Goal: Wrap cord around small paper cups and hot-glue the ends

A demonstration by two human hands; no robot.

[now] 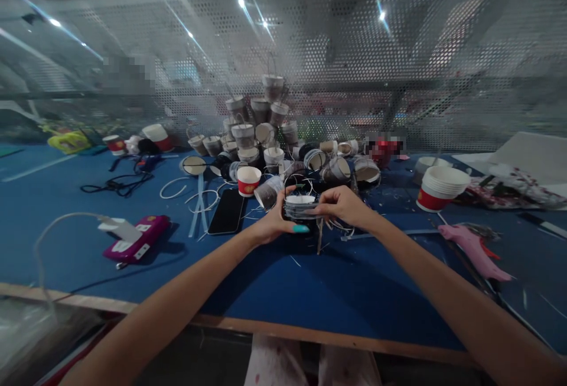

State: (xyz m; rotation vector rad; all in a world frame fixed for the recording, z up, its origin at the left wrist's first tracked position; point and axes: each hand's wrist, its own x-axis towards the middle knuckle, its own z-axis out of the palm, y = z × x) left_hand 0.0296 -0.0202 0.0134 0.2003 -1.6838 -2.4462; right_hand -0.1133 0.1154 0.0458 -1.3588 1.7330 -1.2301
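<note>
A small paper cup wrapped in grey strips (300,208) is held just above the blue table, its pale opening facing up and its lower part dark. My left hand (275,222) is closed around the cup's left side, with the thumb, its nail turquoise, across the front. On the right side, my right hand (343,206) pinches at the grey wrapping near the rim; the fingertips partly hide what they grip. A thin brown strip (319,237) hangs below the right hand. Directly behind the cup lies another grey-wrapped cup (269,191) on its side.
Wrapped cups with wire handles (243,136) are piled at the back. A black phone (227,211) and purple power strip (138,238) lie left. On the right are stacked paper cups (443,185) and a pink glue gun (476,250). A red paper cup (248,181) stands behind the phone.
</note>
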